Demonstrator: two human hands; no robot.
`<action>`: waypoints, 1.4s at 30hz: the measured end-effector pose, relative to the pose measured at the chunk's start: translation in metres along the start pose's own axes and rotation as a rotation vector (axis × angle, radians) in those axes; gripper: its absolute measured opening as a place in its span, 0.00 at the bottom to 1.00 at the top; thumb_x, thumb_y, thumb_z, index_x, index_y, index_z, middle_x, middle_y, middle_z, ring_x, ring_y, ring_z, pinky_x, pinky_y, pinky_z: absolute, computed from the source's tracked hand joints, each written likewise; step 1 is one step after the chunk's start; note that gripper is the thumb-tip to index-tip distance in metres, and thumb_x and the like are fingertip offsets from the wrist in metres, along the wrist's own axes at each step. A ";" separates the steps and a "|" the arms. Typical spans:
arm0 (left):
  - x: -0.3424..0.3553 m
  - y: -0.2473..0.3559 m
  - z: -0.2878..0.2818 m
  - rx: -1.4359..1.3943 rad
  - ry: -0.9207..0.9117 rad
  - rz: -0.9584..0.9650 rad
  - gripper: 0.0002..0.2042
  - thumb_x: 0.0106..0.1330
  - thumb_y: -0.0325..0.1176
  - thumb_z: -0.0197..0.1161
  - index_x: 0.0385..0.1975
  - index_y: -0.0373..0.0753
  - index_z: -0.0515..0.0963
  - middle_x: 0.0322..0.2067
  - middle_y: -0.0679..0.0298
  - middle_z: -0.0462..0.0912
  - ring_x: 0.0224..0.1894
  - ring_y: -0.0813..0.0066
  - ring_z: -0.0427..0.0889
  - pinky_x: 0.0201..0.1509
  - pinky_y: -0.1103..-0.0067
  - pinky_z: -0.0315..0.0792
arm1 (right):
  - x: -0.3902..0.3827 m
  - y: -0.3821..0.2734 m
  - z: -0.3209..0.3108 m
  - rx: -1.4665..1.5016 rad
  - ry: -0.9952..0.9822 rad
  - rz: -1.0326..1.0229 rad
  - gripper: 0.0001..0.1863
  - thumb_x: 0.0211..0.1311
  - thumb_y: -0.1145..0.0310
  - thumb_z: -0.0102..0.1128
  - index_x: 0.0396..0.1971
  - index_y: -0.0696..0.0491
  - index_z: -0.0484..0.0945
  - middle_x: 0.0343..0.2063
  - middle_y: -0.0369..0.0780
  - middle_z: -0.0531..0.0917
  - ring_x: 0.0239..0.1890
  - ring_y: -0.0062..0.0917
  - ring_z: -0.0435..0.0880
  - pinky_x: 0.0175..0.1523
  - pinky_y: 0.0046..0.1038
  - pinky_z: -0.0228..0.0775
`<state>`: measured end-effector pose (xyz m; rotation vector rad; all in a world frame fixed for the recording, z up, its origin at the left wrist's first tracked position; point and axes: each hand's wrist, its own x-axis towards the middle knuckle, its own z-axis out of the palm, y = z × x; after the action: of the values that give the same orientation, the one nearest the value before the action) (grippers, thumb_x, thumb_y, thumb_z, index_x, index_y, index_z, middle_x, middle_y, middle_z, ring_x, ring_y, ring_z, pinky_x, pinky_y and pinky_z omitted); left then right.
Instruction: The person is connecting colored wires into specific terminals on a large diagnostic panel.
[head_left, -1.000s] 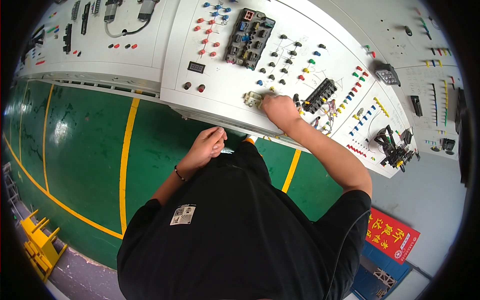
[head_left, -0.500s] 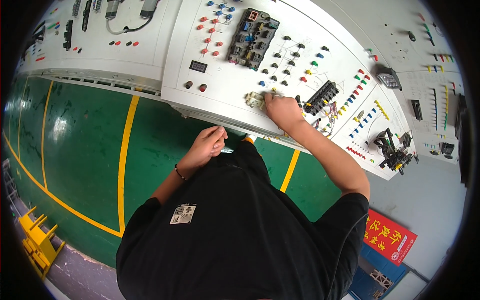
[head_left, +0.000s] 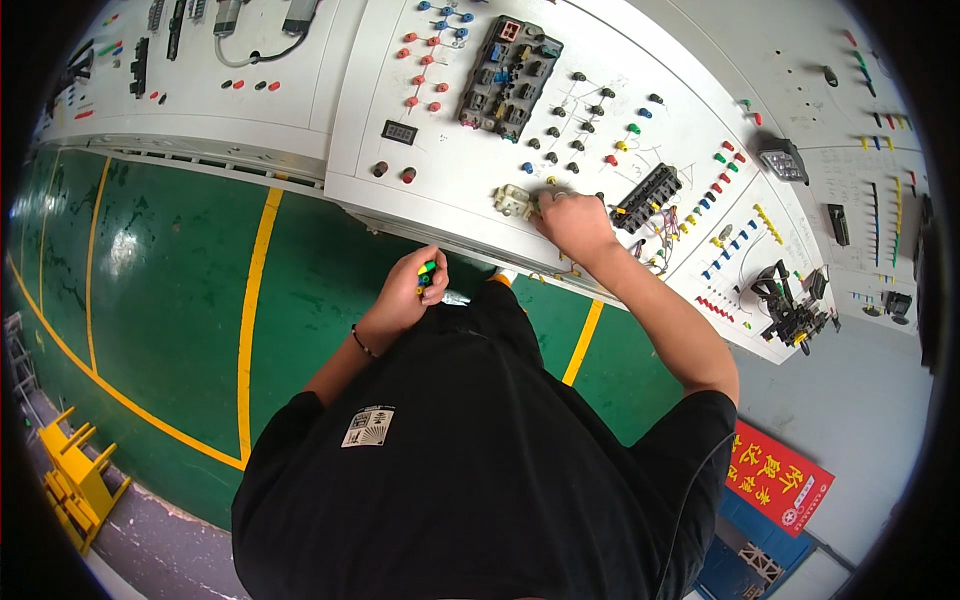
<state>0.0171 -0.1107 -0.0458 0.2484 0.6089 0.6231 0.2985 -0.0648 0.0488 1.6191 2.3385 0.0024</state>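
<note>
My left hand (head_left: 403, 295) is held in front of my body, by the panel's near edge. Its fingers curl round several small plugs (head_left: 427, 271), green, yellow and dark. My right hand (head_left: 580, 228) reaches onto the white panel (head_left: 450, 180), thumb and fingers drawn together at the surface. Just left of those fingertips sits a cream connector block (head_left: 513, 201). Whatever the right fingertips pinch is hidden behind the hand. Right of this hand a long black connector strip (head_left: 645, 197) with thin coloured wires is mounted on the panel.
A black fuse box (head_left: 510, 78) is fixed further back, with red, blue and black sockets around it. Left of it sits a small display (head_left: 399, 132). A black switch assembly (head_left: 795, 310) juts out at the right. Green floor (head_left: 170, 320) lies below the panel's edge.
My left hand has turned and its fingers have loosened, bringing the coloured plugs into view. My right hand stays beside the cream connector block, its fingers shifted slightly.
</note>
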 end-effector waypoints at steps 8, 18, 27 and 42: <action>0.009 0.003 -0.010 -0.248 0.050 0.055 0.17 0.72 0.44 0.49 0.37 0.36 0.77 0.36 0.56 0.81 0.35 0.67 0.79 0.35 0.78 0.72 | -0.001 0.004 -0.005 -0.043 -0.109 -0.027 0.14 0.58 0.67 0.54 0.43 0.54 0.77 0.27 0.40 0.84 0.35 0.32 0.85 0.32 0.35 0.78; 0.004 0.015 -0.003 -0.389 -0.002 0.084 0.25 0.74 0.43 0.40 0.55 0.25 0.70 0.61 0.43 0.71 0.65 0.49 0.70 0.67 0.66 0.65 | 0.002 0.002 0.001 -0.007 -0.001 -0.010 0.08 0.61 0.65 0.54 0.34 0.52 0.77 0.25 0.39 0.84 0.31 0.32 0.85 0.31 0.34 0.77; 0.006 0.013 -0.011 -0.309 0.018 0.069 0.23 0.74 0.43 0.45 0.55 0.28 0.72 0.58 0.48 0.75 0.56 0.55 0.77 0.56 0.70 0.74 | -0.002 0.011 0.001 0.029 0.119 -0.022 0.10 0.62 0.61 0.55 0.37 0.51 0.78 0.23 0.39 0.84 0.30 0.33 0.85 0.31 0.36 0.77; 0.013 0.006 -0.021 -0.272 0.048 0.047 0.19 0.73 0.43 0.46 0.45 0.33 0.77 0.46 0.54 0.83 0.42 0.65 0.81 0.48 0.73 0.75 | -0.004 0.007 0.000 -0.026 -0.066 -0.031 0.12 0.63 0.60 0.56 0.40 0.53 0.76 0.23 0.42 0.83 0.28 0.34 0.85 0.30 0.37 0.77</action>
<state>0.0095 -0.0971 -0.0658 -0.0072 0.5581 0.7508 0.3065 -0.0661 0.0514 1.5474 2.3038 -0.0272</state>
